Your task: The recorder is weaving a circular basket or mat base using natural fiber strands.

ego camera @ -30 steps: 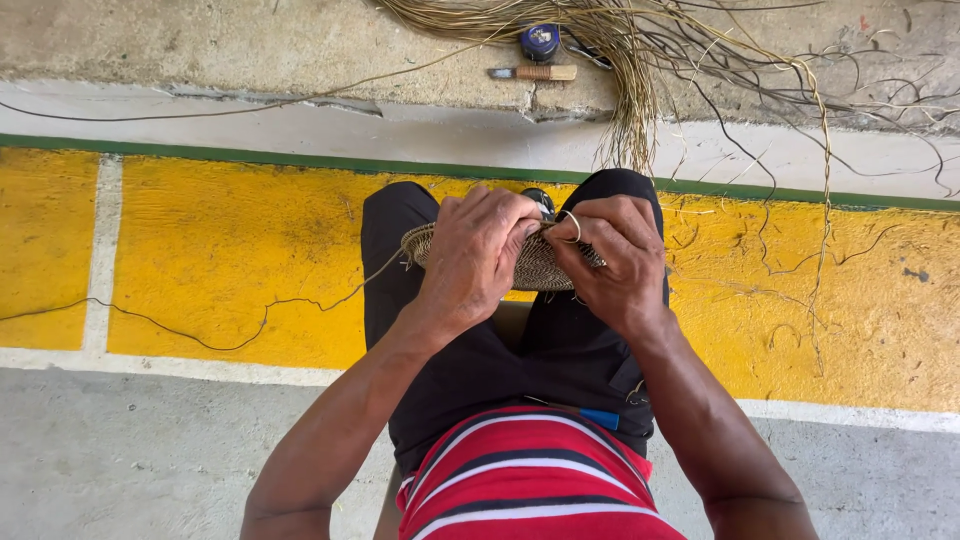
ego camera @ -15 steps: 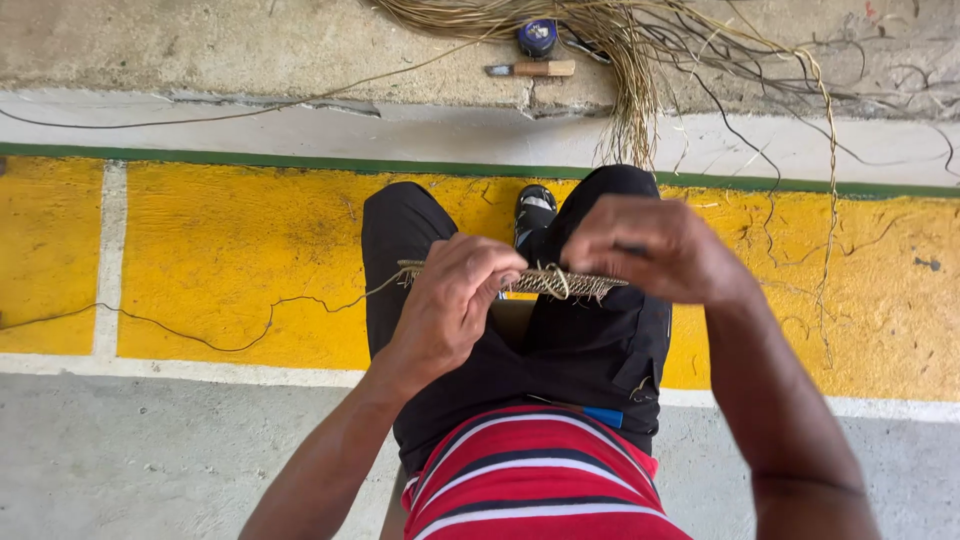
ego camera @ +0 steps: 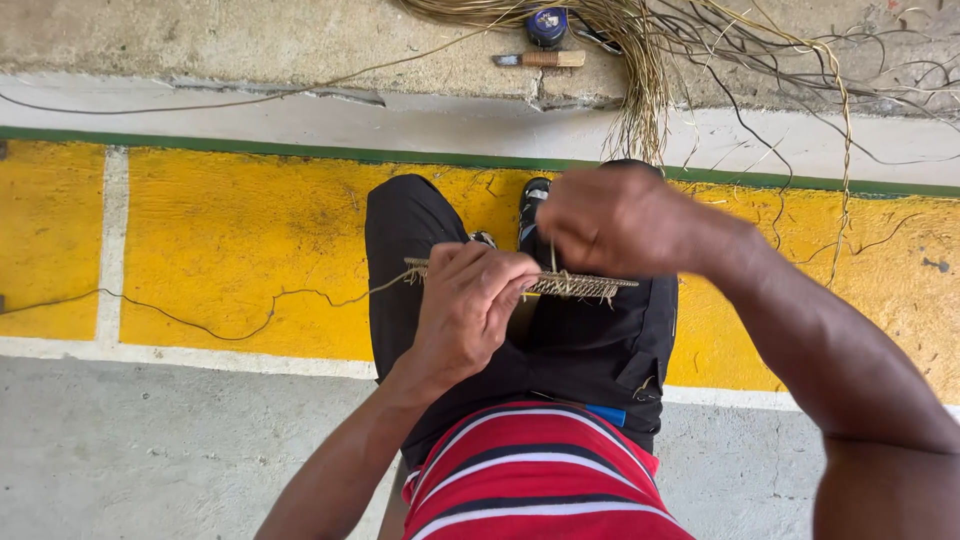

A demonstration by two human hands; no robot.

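Observation:
A flat woven straw piece [ego camera: 570, 286] is held edge-on above my lap. My left hand [ego camera: 470, 305] grips its left part, fingers curled around it. My right hand [ego camera: 615, 222] is raised above the piece and pinches a thin straw strand [ego camera: 553, 260] that runs down into the weave. A loose strand [ego camera: 300, 296] trails left from the piece across the yellow floor. My black trousers [ego camera: 600, 350] and red striped shirt [ego camera: 530, 480] fill the lower middle.
A bundle of dry straw fibres [ego camera: 640, 60] lies on the concrete ledge ahead, with a small wooden-handled knife [ego camera: 540, 59] and a dark blue round container [ego camera: 547, 22]. The floor has a yellow painted band [ego camera: 230, 240], white lines and a green stripe.
The woven piece has turned from flat to edge-on. My right hand has risen off it and toward the camera, pulling a strand upward. My left hand keeps its grip.

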